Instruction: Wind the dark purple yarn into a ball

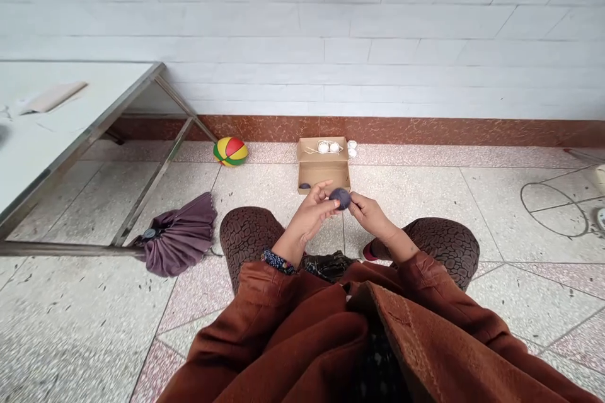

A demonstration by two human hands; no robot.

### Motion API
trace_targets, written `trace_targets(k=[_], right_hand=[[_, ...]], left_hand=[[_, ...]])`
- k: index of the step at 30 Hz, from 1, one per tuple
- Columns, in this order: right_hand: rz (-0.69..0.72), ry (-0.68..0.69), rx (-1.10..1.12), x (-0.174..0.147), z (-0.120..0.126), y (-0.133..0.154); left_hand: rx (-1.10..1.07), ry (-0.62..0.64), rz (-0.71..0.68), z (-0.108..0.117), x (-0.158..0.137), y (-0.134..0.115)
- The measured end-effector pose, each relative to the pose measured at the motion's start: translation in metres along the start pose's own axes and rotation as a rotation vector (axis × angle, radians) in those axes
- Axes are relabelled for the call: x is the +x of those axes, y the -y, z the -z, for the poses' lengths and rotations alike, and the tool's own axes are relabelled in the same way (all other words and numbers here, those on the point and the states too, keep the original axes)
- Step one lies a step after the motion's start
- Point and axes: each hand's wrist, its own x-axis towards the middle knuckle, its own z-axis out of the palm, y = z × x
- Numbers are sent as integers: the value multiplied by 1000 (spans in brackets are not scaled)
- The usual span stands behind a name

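My left hand grips a round dark grey ball, fuzzy like wound yarn, between thumb and fingers. At the ball's right edge, the thumb and fingers of my right hand are pinched together; what they hold, if anything, is too small to make out. Just beyond my hands an open cardboard box stands on the floor. A small dark ball lies in its near left corner. In the raised lid are two white balls with loose string, and more white balls lie beside it.
A multicoloured ball rests on the floor near the white tiled wall. To the left stand a metal-framed table and a folded purple umbrella. A thin wire hoop lies at the right. My knees flank my hands.
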Motion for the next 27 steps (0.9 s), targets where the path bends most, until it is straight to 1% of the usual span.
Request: trace_targets(k=[2, 4, 7, 8, 9, 11, 13, 14, 16, 18, 19, 21, 23, 25, 27], right_hand=[[23, 44, -38, -3, -6, 0], [77, 102, -49, -4, -9, 5], [182, 182, -42, -3, -8, 19], [207, 188, -39, -2, -5, 23], [224, 177, -35, 0, -2, 28], [251, 140, -34, 8, 6, 35], [281, 117, -53, 21, 15, 37], [294, 114, -69, 28, 19, 37], [301, 115, -83, 43, 23, 31], [272, 100, -43, 53, 21, 19], [237, 85, -10, 55, 17, 12], [135, 50, 50, 52, 5, -2], [39, 62, 64, 41, -9, -13], [-1, 75, 63, 25, -22, -18], [17, 104, 84, 9, -29, -16]], left_hand=[[-31, -71, -8, 4, 4, 4], [-24, -132, -26, 11, 8, 8], [67, -258, -80, 23, 14, 11], [121, -300, -108, 26, 15, 11], [168, -311, -129, 29, 17, 11], [237, -295, -150, 33, 17, 10], [280, -238, -121, 33, 15, 10], [280, -188, -104, 31, 13, 10], [282, -45, -54, 26, 9, 9], [249, 38, -46, 20, 4, 6], [215, 55, -47, 18, 3, 5], [127, 53, -52, 14, 0, 2], [48, 21, -61, 14, -1, 0], [8, -35, -81, 16, 0, 0], [13, -120, -108, 20, 3, 4]])
